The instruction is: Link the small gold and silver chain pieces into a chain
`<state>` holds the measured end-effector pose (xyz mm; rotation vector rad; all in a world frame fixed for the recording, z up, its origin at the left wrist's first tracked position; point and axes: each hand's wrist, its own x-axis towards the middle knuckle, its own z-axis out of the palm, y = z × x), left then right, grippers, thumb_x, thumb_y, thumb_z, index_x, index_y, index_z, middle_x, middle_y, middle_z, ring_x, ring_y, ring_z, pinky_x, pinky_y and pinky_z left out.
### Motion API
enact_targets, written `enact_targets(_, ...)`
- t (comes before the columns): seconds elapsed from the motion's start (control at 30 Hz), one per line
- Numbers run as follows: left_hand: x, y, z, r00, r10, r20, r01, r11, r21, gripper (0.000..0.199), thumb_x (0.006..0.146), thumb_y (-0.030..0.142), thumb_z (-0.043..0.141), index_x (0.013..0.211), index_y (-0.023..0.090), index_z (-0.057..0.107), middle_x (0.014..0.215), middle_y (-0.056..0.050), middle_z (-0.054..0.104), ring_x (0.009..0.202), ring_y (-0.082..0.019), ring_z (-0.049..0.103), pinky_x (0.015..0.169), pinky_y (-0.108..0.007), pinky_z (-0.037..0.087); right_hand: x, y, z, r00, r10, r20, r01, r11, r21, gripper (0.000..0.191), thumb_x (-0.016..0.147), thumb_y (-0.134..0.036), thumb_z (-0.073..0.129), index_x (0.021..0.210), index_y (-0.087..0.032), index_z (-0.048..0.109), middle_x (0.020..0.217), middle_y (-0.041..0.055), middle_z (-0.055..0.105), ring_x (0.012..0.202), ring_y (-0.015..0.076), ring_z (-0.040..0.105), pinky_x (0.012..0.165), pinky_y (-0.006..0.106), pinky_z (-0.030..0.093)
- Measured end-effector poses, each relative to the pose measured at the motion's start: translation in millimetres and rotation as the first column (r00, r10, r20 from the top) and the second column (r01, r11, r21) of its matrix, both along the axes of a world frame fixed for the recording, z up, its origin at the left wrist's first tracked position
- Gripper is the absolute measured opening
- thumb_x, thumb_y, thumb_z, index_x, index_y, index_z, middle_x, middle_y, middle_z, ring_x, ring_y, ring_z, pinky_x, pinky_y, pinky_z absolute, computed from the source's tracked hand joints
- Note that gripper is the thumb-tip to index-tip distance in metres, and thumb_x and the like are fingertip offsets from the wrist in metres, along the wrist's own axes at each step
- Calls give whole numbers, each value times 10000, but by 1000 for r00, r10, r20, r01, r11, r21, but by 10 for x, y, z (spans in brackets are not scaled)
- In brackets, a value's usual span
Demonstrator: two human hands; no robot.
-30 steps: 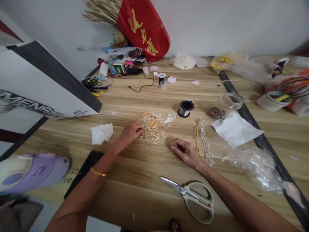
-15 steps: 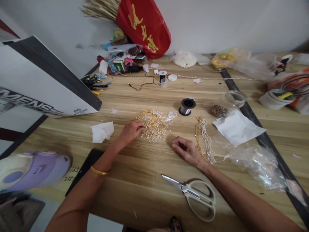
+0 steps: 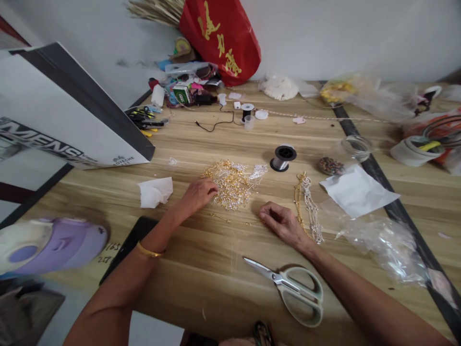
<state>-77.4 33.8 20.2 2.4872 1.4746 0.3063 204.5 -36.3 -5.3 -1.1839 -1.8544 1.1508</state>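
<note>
A heap of gold and clear beaded chain [image 3: 233, 186] lies mid-table. At its left edge is my left hand [image 3: 200, 193], fingers pinched together on something too small to make out. My right hand [image 3: 281, 222] is closed at the right end of a thin gold chain [image 3: 230, 221], which runs leftward along the table below the heap. Beside my right hand lie gold and silver strands [image 3: 310, 211]. Scissors [image 3: 288, 283] with pale handles rest in front, blades pointing left.
Behind the heap stands a wire spool [image 3: 283, 157]. To the right are a glass jar [image 3: 351, 149], white paper [image 3: 358, 192] and a clear plastic bag [image 3: 389, 250]. A large box [image 3: 79, 115], tissue [image 3: 155, 192] and purple object [image 3: 68, 245] are at left.
The view has shifted slightly, so the things on the table appear a little further right. Both hands keep nearly the same places beside the heap and the thin chain.
</note>
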Motion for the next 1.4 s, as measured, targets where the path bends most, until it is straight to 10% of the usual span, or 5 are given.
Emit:
enact_targets(0.43,-65,18,-38,985,-12,175,16,1000,-19,143,842,177,548,874,178,688,890,-41,700,851,-166,617,807,-298,461,-4,-10,16,1000,-1,1,1,1000,23,251,892,-382,486,798,-158,548,634,-7,472,578,109,418,528,235,335)
enact_targets(1.4,82,-7,31,994,-110,-15,110,994,-5,179,810,106,503,809,167,671,835,-47,645,812,-168,581,774,-278,439,15,-5,-2,1000,18,-3,-18,999,37,261,893,-391,482,796,-160,555,630,-10,471,578,113,428,547,237,348)
